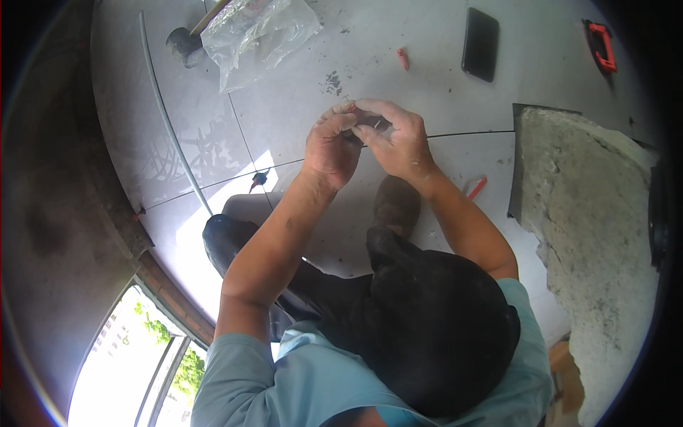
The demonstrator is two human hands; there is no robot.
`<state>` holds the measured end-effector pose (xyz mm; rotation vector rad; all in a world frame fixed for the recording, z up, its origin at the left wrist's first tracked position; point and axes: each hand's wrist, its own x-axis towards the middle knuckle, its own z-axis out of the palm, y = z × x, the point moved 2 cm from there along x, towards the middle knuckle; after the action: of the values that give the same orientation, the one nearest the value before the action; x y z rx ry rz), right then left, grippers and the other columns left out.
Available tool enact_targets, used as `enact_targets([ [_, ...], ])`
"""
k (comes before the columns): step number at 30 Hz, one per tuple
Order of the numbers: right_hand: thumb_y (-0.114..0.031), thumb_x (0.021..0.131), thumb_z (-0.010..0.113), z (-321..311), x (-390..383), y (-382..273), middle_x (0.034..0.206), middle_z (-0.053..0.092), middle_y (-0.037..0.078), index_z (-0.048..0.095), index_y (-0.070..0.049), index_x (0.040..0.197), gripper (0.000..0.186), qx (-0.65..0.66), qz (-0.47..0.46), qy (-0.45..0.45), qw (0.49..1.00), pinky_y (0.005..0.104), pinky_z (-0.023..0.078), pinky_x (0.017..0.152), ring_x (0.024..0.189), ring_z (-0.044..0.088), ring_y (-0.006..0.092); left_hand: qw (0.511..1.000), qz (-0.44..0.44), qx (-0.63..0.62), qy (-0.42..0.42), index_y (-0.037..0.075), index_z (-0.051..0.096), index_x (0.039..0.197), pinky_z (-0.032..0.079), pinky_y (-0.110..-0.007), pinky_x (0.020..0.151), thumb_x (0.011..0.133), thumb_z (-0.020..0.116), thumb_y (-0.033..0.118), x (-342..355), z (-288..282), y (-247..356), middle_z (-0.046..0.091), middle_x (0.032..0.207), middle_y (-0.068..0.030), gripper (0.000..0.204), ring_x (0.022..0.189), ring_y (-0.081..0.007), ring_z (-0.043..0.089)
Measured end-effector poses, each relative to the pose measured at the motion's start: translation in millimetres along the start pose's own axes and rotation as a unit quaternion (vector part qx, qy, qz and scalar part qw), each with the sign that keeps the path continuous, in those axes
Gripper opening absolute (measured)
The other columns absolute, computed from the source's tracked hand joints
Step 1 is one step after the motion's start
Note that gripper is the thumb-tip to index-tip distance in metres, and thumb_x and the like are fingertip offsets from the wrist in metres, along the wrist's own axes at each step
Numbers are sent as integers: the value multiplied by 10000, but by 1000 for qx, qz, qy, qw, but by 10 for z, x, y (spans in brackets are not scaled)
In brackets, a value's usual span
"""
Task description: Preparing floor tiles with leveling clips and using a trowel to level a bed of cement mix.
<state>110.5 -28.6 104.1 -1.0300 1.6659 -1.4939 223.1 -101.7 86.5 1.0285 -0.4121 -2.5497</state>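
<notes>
Small red piece (351,109) was up at the fingertips, over the tiled floor (292,92), mostly covered by fingers. Only a sliver of red showed, so shape and long axis: cannot tell.

Left hand (332,146) looked closed on it, thumb and fingers pinched together. Right hand (400,146) was curled in from the other side, thumb and index reaching to the left fingertips; whether it also gripped the piece, cannot tell. Key relation: piece lay at the meeting point of both hands, nearer the left fingertips, up and left of the right palm. Dark gap showed inside the right hand's curl.

Around that: red wedge (403,59) on the tiles just beyond the hands, second red strip (477,188) beside the right forearm. Red-and-black clip (259,179) sat at a tile joint crossing, left of the left forearm.

Farther out: black smartphone (481,44) ahead-right, red-and-black tool (602,47) past it, clear plastic bag (260,35) ahead-left next to a mallet (186,48), thin grey hose (165,117) along the left, rough concrete slab (590,199) on the right.
</notes>
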Motion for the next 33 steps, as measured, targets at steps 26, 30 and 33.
enact_targets([
  [26,39,804,592,-96,-58,203,809,631,50,634,16,942,146,301,224,20,927,258,483,641,712,576,103,986,10,159,56,-36,640,1130,419,-273,756,844,646,30,-137,20,2,669,1025,-76,293,905,-138,570],
  [30,42,800,591,-55,-59,198,811,637,61,634,11,938,147,378,252,43,890,260,486,630,705,590,117,981,8,192,20,-42,627,1158,427,-283,792,815,581,-24,-150,15,43,662,1052,-87,346,943,-152,572],
  [33,39,801,584,-119,-67,235,809,642,67,637,10,928,141,380,258,45,887,262,488,624,703,598,127,993,0,120,0,-47,571,1226,442,-304,853,788,531,-57,-143,-30,52,616,1168,-126,440,1003,-186,575],
])
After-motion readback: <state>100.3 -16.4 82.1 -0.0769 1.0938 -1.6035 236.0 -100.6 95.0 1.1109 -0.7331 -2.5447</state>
